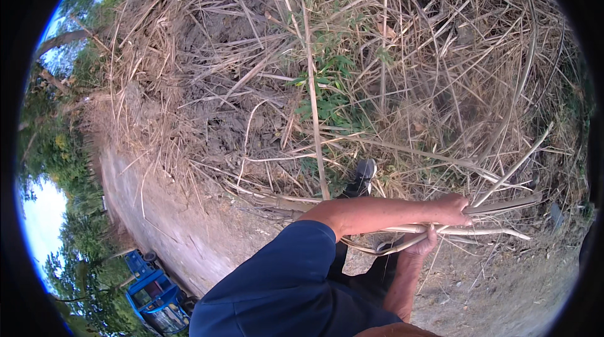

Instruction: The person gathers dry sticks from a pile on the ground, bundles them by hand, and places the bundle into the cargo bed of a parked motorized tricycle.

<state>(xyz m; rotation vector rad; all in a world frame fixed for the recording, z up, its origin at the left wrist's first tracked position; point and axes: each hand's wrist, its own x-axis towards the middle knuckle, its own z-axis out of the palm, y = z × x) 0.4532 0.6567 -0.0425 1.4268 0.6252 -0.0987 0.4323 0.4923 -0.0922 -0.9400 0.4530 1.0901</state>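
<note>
My left hand [454, 209], at the end of a bare forearm below a dark blue sleeve, is closed around dry plant stalks [509, 206]. Just below it in the picture, my right hand [424, 242] grips pale, bent stalks [495, 231], its thumb lying over them. Some of these stalks curve back under the left forearm and past my dark-trousered legs. Parts of both hands' fingers are hidden. One long, straight dry stalk [312, 87] lies across the litter beyond the left arm. My dark shoe [366, 170] shows among the stalks.
Tangled dry stalks and grass [439, 77] cover the ground ahead, with a green leafy plant [330, 87] in them. A bare dirt track [155, 205] runs along the left, where a blue vehicle [153, 290] stands by trees [71, 223]. More bare soil [472, 294] lies at lower right.
</note>
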